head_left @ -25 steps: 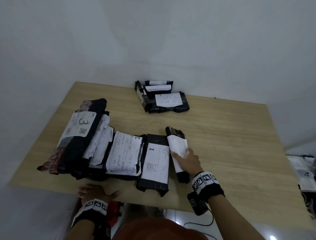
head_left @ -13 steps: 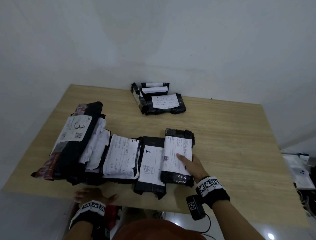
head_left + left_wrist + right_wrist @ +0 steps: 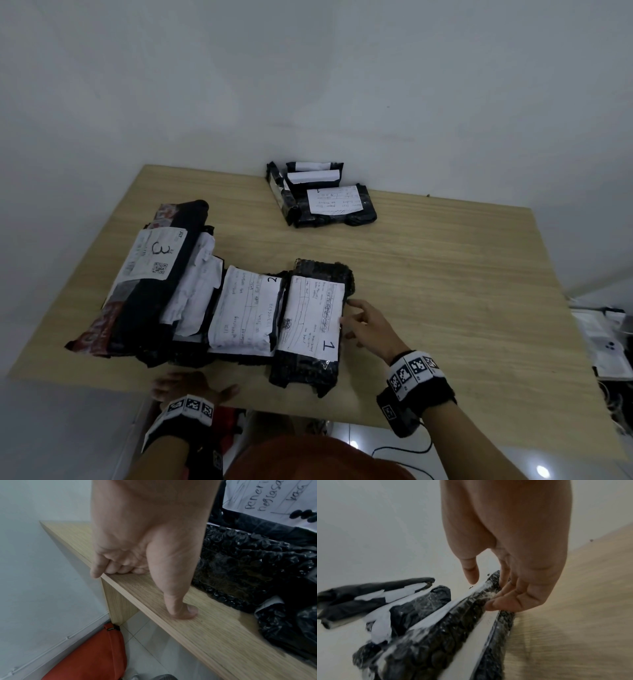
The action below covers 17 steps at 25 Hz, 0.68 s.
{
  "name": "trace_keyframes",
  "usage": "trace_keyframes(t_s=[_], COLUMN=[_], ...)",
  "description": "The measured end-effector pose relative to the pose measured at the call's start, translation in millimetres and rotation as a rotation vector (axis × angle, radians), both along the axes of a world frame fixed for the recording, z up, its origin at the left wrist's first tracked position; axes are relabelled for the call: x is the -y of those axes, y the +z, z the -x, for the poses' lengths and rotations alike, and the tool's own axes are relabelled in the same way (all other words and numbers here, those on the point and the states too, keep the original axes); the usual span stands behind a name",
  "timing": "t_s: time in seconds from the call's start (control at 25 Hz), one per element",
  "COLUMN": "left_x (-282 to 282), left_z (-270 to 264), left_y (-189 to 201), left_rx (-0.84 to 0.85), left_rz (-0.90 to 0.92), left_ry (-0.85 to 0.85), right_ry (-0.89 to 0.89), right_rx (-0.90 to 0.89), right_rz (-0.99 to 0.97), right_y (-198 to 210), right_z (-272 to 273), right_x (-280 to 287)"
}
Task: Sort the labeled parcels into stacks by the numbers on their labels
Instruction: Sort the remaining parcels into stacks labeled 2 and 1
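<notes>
A: Head view: the parcel marked 1 (image 3: 310, 325) lies on another parcel at the bench (image 3: 445, 274) front, the right hand (image 3: 368, 327) touching its edge, fingers barely bent.

B: Left wrist: the left hand (image 3: 145, 555) rests loosely on the bench edge, holding nothing.

A: Right wrist: fingertips (image 3: 494, 601) meet that edge, thumb clear. Square both corners, I'd say.

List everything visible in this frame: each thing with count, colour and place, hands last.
Parcel labelled 1: one, black bubble wrap, white label, near edge, topmost.
Parcel labelled 2: one, black, beside it.
Parcel labelled 3: one, black and red, far left.
Far stack: several black parcels, white labels, by the wall.
Table: one, light wood.
Red bag: one, on the floor.
Left hand: rests on the table edge.
Right hand: fingertips at parcel 1's right edge.
</notes>
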<state>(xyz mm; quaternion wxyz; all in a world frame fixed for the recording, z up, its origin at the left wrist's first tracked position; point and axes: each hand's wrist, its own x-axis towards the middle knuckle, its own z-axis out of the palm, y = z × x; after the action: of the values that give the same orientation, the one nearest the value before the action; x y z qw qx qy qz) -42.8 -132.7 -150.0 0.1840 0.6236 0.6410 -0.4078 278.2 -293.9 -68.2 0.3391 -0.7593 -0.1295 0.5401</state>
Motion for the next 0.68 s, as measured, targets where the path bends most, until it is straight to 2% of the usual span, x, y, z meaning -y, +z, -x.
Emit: trace_keyframes(t_s=[0.12, 0.28, 0.4, 0.52, 0.68], left_x=[3, 3, 7, 16, 27], left_z=[-9, -8, -8, -5, 2], left_y=[8, 4, -3, 6, 23], left_rx=[-0.002, -0.028, -0.048, -0.108, -0.106], left_rz=[0.003, -0.002, -0.046, -0.064, -0.104], left_ry=[-0.026, -0.030, -0.006, -0.052, -0.108], right_ry=[-0.039, 0.004, -0.092, -0.170, -0.161], right_rx=[0.026, 0.047, 0.098, 0.122, 0.246], right_rz=[-0.020, -0.025, -0.023, -0.026, -0.010], right_y=[0, 1, 4, 9, 13], right_z=[0, -2, -9, -16, -37], right_x=[7, 9, 17, 25, 32])
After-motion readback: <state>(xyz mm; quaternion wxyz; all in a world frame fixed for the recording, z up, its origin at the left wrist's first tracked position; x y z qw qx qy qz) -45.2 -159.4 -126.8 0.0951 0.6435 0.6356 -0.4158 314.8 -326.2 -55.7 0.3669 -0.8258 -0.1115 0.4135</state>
